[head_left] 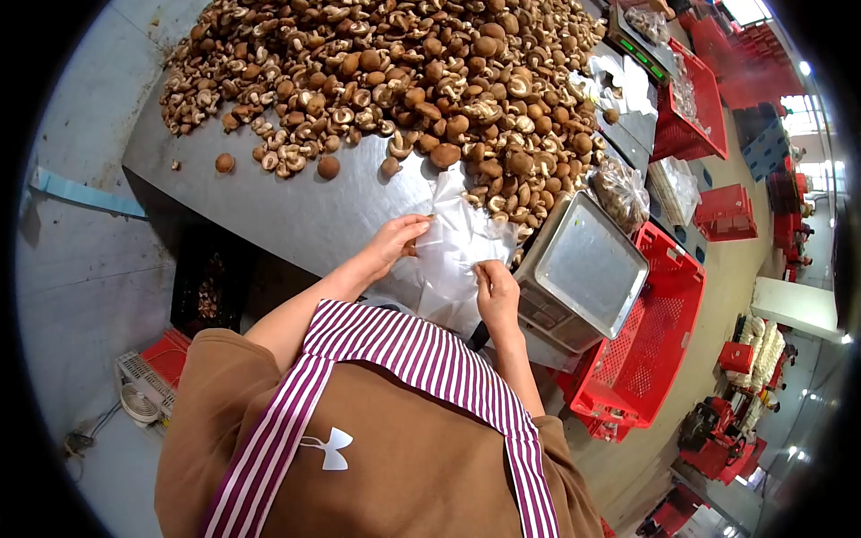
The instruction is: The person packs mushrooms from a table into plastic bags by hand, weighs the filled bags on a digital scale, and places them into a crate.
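Note:
Between my hands hangs a clear plastic bag (456,251), in front of the mushroom pile at the metal table's near edge. My left hand (397,242) pinches its left side near the top. On the other side, my right hand (496,289) has its fingers closed on the bag's right edge. No mushrooms can be made out inside it. Brown mushrooms (430,81) are heaped on the metal table (260,202), some loose ones lying close beyond the bag. A scale with a metal tray (592,264) stands just right of my right hand.
A red crate (659,336) sits right of the scale, with a filled bag of mushrooms (621,193) behind the scale. Farther back are a second scale (639,49) and another red crate (704,112). A dark crate (208,287) is under the table at left.

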`<state>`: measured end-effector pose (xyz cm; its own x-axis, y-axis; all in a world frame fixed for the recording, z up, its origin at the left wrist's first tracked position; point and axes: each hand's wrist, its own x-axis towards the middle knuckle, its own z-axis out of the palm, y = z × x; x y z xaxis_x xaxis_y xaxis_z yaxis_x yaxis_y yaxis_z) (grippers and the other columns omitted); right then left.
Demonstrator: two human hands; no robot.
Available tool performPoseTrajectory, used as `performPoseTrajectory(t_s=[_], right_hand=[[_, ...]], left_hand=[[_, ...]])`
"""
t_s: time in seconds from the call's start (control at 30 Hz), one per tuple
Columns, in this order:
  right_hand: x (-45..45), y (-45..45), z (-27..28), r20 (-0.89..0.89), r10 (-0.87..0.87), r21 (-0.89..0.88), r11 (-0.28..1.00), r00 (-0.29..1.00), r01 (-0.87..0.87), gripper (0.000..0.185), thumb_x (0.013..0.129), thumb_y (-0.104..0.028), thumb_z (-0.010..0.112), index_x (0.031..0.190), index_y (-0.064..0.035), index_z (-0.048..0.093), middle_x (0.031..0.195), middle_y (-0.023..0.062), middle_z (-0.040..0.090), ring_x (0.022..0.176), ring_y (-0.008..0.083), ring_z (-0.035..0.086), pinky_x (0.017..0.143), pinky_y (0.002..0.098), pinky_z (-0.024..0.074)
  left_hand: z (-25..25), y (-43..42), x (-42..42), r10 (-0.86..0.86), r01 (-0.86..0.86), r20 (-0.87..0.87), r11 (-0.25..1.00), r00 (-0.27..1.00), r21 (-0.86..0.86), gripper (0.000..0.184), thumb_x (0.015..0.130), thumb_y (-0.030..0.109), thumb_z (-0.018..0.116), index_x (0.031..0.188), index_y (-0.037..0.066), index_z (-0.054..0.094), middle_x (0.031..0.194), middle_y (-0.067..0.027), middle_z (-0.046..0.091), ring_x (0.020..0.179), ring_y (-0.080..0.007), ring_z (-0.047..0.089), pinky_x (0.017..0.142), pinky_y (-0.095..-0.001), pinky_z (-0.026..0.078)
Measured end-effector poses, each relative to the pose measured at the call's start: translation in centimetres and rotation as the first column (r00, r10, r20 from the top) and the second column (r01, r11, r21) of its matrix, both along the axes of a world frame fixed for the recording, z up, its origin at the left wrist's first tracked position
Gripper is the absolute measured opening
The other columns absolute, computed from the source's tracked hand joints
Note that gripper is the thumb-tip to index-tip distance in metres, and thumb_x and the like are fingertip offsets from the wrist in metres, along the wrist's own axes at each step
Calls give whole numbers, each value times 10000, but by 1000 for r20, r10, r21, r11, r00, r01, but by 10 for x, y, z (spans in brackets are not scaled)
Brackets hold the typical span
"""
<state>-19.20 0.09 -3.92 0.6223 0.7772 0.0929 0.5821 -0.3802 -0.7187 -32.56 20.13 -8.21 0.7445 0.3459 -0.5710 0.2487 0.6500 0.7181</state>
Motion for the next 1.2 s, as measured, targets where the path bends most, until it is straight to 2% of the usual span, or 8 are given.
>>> performPoseTrajectory(t_s=[0.2,0.43,0.53,0.6,0.8,0.93,1.1,1.2], right_hand=[[-5,3,1,123,40,-72,997,992,-31,65,870,-66,657,883,-8,630,820,159,619,774,358,618,678,427,476],[-9,4,3,167,30,-166,986,986,-2,79,876,-91,644,865,-13,636,812,161,615,780,368,610,686,450,468],[-12,8,6,180,14,-186,982,984,20,82,873,-91,644,857,-10,635,809,159,613,775,368,606,683,452,464],[-14,11,4,187,11,-156,988,982,19,82,872,-90,645,853,-10,635,807,159,613,773,367,605,682,453,464],[-23,16,3,159,46,-132,991,986,-25,64,856,-86,655,846,-25,638,788,149,606,775,353,604,704,454,467],[-27,19,1,139,71,-140,989,988,-51,72,861,-92,653,854,-22,640,773,158,592,751,367,600,688,466,471],[-27,21,4,69,20,-149,989,997,-10,70,874,-87,644,912,-29,648,829,155,591,788,360,603,707,454,476],[-26,21,8,38,-20,-124,992,999,25,142,874,-66,640,1011,-30,636,905,154,584,815,344,608,726,436,484]], left_hand=[[13,-2,4,64,-48,-26,908,998,417,333,1007,303,537,1165,32,648,942,0,607,824,-86,569,714,-238,487],[16,-1,-6,26,-53,68,907,997,418,384,1007,346,528,1130,15,678,978,-45,588,764,-112,590,656,-247,480],[23,-2,-13,-10,28,-33,809,999,587,289,968,278,586,1092,42,699,996,-67,569,755,-140,596,675,-257,487],[32,-7,-16,-28,113,-114,469,993,876,185,901,152,656,1035,37,711,1007,-61,575,744,-145,585,676,-281,478],[45,-15,-17,63,-8,-13,318,998,948,152,834,76,690,976,26,713,1032,-53,586,713,-190,586,655,-330,489],[53,-10,-21,-1,78,-82,323,997,943,153,835,157,710,940,47,704,1001,-67,635,824,-289,643,707,-371,512],[18,-15,-27,-102,171,-146,771,984,614,132,844,118,672,892,-5,665,736,-115,642,654,-178,592,629,-318,474],[3,-20,-31,-116,177,-136,743,984,646,143,873,134,642,885,-8,659,717,-37,625,633,-97,543,602,-281,462]])
